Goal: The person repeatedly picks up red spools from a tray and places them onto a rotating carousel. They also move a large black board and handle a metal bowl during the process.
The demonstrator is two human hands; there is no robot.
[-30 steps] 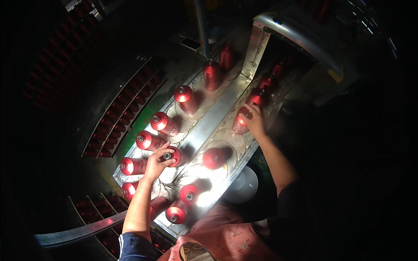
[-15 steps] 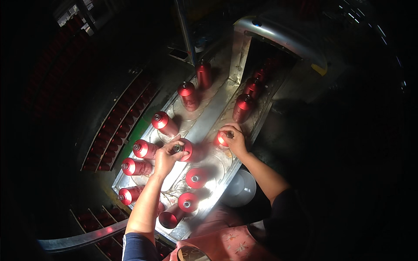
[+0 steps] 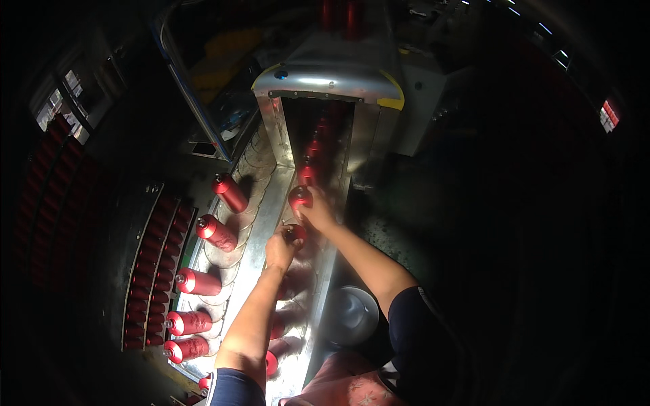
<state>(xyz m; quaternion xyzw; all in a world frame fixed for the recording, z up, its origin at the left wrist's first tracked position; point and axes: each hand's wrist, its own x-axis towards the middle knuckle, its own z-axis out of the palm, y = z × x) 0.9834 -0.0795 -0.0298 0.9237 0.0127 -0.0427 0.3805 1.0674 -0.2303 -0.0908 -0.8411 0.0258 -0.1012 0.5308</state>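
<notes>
My right hand (image 3: 320,211) is closed around the side of a red metal bottle (image 3: 299,196) on the right-hand lane of a metal conveyor (image 3: 272,193). Just nearer to me, my left hand (image 3: 279,249) grips the top of another red bottle (image 3: 298,233). Ahead of my right hand, a red bottle (image 3: 307,172) stands in line with others leading into a dark tunnel opening. Behind my left forearm, several more red bottles are partly hidden. Along the left lane stand several red bottles, among them one nearby (image 3: 217,233), with short narrow necks.
A silver hood (image 3: 332,82) with yellow edges tops the tunnel. Racks (image 3: 150,284) packed with red bottles stand to the left. A pale round bucket (image 3: 352,314) sits below the conveyor's right edge. An upright metal post (image 3: 193,88) rises at the far left of the conveyor.
The view has turned to the right. My right hand has moved forward up the lane with its bottle, close behind the line. My left hand has moved rightward with its bottle.
</notes>
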